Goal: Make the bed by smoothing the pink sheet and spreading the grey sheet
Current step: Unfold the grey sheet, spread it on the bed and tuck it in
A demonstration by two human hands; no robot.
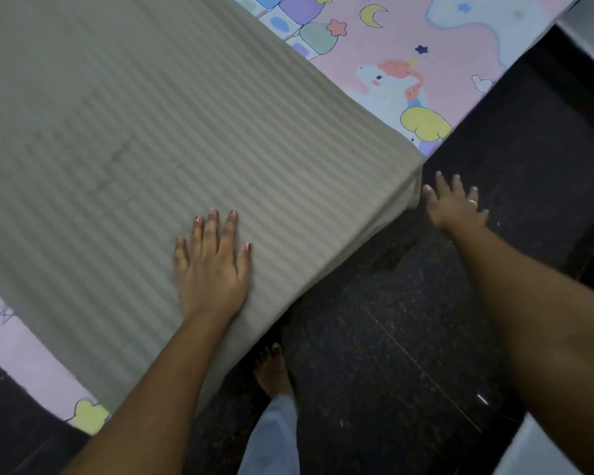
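The grey striped sheet [124, 132] lies spread over most of the bed and drapes over its near edge. Under it, the pink sheet [402, 53] with unicorn and moon prints shows at the top right and at the lower left. My left hand [213, 265] rests flat on the grey sheet near the bed's edge, fingers straight. My right hand [456, 204] hangs beside the grey sheet's hanging corner with fingers spread, holding nothing.
Dark speckled floor [408, 320] runs alongside the bed. My bare foot [271, 368] and a pale trouser leg stand close to the bed's edge. A pale object [590, 25] sits at the far right top.
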